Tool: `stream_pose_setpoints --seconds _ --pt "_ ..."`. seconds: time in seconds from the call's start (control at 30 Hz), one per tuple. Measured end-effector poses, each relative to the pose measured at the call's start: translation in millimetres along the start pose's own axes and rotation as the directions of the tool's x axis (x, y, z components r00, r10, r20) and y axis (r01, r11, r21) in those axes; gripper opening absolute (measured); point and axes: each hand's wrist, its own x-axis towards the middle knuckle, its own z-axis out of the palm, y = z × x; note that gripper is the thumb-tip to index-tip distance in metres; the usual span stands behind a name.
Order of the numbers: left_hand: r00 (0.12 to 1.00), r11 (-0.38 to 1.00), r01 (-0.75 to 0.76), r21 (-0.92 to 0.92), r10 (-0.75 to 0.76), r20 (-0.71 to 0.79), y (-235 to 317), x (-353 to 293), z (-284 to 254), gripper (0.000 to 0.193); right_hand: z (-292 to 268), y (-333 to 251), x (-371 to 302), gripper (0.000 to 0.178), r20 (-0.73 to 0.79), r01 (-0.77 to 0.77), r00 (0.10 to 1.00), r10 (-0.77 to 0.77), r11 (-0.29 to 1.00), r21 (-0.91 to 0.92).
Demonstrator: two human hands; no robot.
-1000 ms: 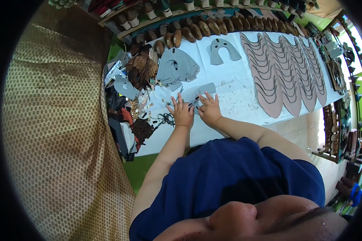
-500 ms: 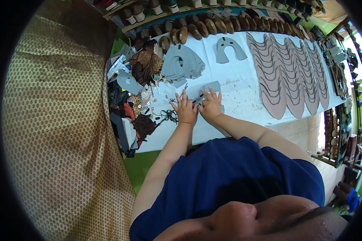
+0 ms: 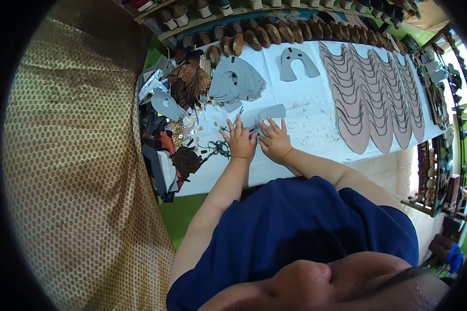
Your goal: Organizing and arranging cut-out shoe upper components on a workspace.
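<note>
A curved grey shoe-upper piece lies on the white table covering, partly hidden under my hands. My left hand rests at its left side, fingers spread. Close beside it, my right hand presses down on the piece's near part, its fingers spread as well. Small dark marks show between the two hands, too small to make out. Beyond my left hand is a fanned stack of similar grey pieces. One more horseshoe-shaped grey piece lies farther off to the right.
Rows of overlapping pinkish pieces with dark edges cover the table's right side. Brown shoe lasts line the back. Scraps, leopard-print material and black cord crowd the left. A patterned curtain hangs at the left.
My right hand's fingers have spread and flattened, and the hand has shifted slightly right, away from the left hand. My left hand has barely moved.
</note>
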Motion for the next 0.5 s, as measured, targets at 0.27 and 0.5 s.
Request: stream_pose_setpoints --seconds 0.27,0.5 --pt "0.999 1.000 -0.028 -0.008 0.028 -0.015 0.7 0.2 -0.5 0.027 -6.2 2.9 -11.4 0.038 0.145 0.049 0.989 -0.032 0.993 -0.110" --pt "0.995 0.973 -0.091 -0.212 0.082 -0.051 -12.8 -0.4 -0.6 0.020 -13.6 -4.6 -1.1 0.048 0.298 -0.041 0.952 0.073 0.993 -0.115"
